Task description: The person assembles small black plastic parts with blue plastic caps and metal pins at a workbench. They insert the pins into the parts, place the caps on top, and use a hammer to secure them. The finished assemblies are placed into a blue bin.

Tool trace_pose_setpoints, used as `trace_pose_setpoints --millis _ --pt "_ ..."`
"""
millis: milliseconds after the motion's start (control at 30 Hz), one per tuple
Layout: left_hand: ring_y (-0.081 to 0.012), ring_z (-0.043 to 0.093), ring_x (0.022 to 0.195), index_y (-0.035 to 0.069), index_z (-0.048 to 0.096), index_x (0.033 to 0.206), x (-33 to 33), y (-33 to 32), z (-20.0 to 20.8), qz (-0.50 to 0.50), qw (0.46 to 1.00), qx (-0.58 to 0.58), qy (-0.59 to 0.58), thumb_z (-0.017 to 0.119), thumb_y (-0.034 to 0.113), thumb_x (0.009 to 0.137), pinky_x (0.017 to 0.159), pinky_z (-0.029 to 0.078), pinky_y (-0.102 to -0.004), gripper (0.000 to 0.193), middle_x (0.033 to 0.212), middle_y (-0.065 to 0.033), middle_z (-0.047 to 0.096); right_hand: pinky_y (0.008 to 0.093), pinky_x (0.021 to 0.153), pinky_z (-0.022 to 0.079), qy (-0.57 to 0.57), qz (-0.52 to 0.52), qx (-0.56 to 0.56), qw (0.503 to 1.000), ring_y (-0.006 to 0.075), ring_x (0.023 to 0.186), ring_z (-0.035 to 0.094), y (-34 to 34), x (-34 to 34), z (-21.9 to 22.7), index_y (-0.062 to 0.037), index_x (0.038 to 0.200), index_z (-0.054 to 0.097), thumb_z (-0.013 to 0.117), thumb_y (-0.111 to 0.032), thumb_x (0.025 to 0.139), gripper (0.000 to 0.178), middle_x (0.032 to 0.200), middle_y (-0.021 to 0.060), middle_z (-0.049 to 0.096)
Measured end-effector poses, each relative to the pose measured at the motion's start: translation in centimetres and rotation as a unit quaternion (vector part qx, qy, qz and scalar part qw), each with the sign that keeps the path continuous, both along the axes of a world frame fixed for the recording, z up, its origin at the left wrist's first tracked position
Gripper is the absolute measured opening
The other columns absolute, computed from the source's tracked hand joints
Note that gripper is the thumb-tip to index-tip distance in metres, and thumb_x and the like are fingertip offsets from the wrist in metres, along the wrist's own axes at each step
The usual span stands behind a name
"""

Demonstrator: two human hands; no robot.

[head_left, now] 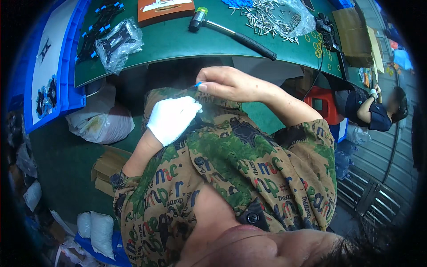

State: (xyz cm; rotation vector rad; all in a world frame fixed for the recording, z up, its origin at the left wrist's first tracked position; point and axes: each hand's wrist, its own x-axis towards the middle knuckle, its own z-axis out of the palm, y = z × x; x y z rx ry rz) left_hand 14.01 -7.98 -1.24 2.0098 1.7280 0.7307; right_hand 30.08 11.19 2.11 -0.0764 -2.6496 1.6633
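Both hands are held close together over my lap, in front of the table edge. My right hand is bare, its thumb and forefinger pinching a small blue piece. Just below it, my left hand wears a white glove and its fingers are curled closed. Whatever those fingers hold is hidden or too dark to make out against the patterned clothing. On the green table lie black X-shaped frames with blue tips, and one more black frame in a clear plastic bag.
A mallet with a black handle lies across the table near a pile of metal pins. Yellow rings are scattered at right. A blue-rimmed bin stands left, an orange box at the back. Another person sits far right.
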Motion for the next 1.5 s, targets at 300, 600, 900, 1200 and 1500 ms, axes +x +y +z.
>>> trace_pose_setpoints --millis 300,600,900,1200,1500 --pt "-0.0206 0.058 0.059 0.010 0.072 0.095 0.6 0.1 0.9 0.004 1.000 0.005 -0.008 0.054 0.023 0.100 0.057 0.047 -0.0344 0.023 0.065 -0.0046 0.059 0.0459 0.079 0.049 -0.067 0.115 0.087 0.987 0.0379 0.088 0.061 0.4 0.4 1.4 0.0010 0.104 0.061 0.050 -0.032 0.105 0.035 0.088 0.0196 0.060" --pt "-0.0240 0.060 0.065 0.010 0.071 0.095 0.4 0.1 0.7 -0.046 0.996 0.033 0.068 0.056 0.019 0.097 0.059 0.047 -0.0368 0.018 0.075 -0.0059 0.063 0.0470 0.078 0.051 -0.071 0.167 0.103 0.978 0.0373 0.083 0.064 0.9 -0.2 1.4 0.0005 0.101 0.062 0.050 -0.030 0.105 0.032 0.086 0.0189 0.063" --pt "-0.0248 0.062 0.069 0.011 0.070 0.095 0.9 0.0 0.8 -0.065 0.990 0.034 0.117 0.060 0.016 0.090 0.061 0.049 -0.0376 0.012 0.081 -0.0057 0.065 0.0466 0.076 0.051 -0.092 0.165 0.150 0.970 0.0398 0.086 0.064 0.4 0.4 2.7 0.0005 0.101 0.061 0.051 -0.028 0.104 0.031 0.087 0.0206 0.063" --pt "-0.0255 0.060 0.068 0.009 0.070 0.095 0.6 0.5 1.2 -0.066 0.993 0.029 0.097 0.058 0.019 0.093 0.062 0.048 -0.0385 0.016 0.080 -0.0061 0.065 0.0460 0.072 0.052 -0.081 0.149 0.140 0.975 0.0335 0.074 0.065 1.0 0.3 2.4 -0.0016 0.096 0.063 0.050 -0.031 0.104 0.033 0.078 0.0175 0.063" --pt "-0.0253 0.060 0.068 0.010 0.070 0.098 0.4 0.3 0.7 -0.067 0.993 0.032 0.095 0.061 0.017 0.092 0.060 0.047 -0.0382 0.013 0.081 -0.0060 0.064 0.0459 0.071 0.052 -0.037 0.150 0.141 0.978 0.0334 0.073 0.065 1.2 0.4 1.9 -0.0015 0.093 0.061 0.051 -0.030 0.104 0.032 0.076 0.0167 0.062"
